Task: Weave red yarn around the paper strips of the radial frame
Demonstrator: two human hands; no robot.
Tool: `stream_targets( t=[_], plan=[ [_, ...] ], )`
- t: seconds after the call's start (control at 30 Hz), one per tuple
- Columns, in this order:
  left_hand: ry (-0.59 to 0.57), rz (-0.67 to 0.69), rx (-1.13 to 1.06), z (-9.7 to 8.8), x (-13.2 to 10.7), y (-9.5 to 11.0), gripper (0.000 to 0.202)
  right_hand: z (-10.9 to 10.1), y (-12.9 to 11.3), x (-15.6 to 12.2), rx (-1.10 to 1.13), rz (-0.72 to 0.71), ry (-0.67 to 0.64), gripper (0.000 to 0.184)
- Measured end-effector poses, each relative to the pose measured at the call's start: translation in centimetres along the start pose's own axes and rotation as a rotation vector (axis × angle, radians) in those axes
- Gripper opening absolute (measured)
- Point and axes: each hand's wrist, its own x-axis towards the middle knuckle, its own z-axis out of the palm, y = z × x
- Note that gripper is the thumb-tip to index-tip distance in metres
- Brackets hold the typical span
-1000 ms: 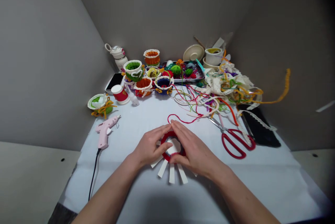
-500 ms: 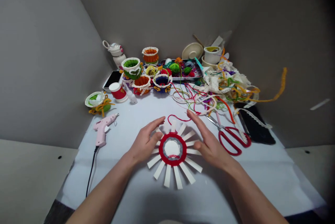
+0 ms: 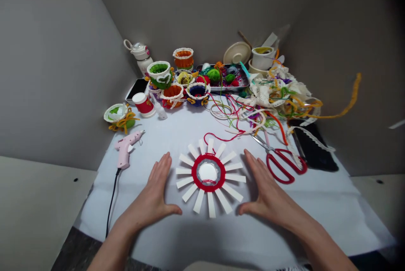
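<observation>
A flattened paper cup (image 3: pixel 209 174) lies on the white table sheet (image 3: pixel 177 136), its white strips fanned out like spokes around a round base ringed with red yarn. A red yarn strand (image 3: pixel 221 138) runs from it toward the back. My left hand (image 3: pixel 155 197) rests flat and open just left of the strips. My right hand (image 3: pixel 264 191) lies flat and open just right of them. Neither hand holds anything.
Red-handled scissors (image 3: pixel 281 163) lie right of my right hand, beside a black phone (image 3: pixel 311 148). A pink glue gun (image 3: pixel 125 150) with its cord lies at the left. Several yarn-wrapped cups (image 3: pixel 172 83), a tray of yarn balls (image 3: pixel 223 77) and tangled lace and yarn (image 3: pixel 278 98) crowd the back.
Both hands lifted off the red-ringed base and moved apart to either side. The strips they covered now lie fanned out in full view.
</observation>
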Motion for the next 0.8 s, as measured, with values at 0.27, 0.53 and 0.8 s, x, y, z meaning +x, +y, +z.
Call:
stream_targets(
  t=[0.27, 0.53, 0.8],
  plan=[
    [0.073, 0.264, 0.062, 2.3, 3.9, 1.5, 0.147, 0.4, -1.4, 2.8, -0.017, -0.100, -0.049, 0.150],
    [0.081, 0.381, -0.087, 2.8, 5.4, 1.7, 0.140, -0.2, -1.6, 3.8, 0.133, -0.082, -0.117, 0.154],
    [0.055, 0.227, -0.197, 3.1, 6.2, 2.8, 0.150, 0.2, -1.4, 4.7, 0.338, -0.078, -0.128, 0.160]
  ],
)
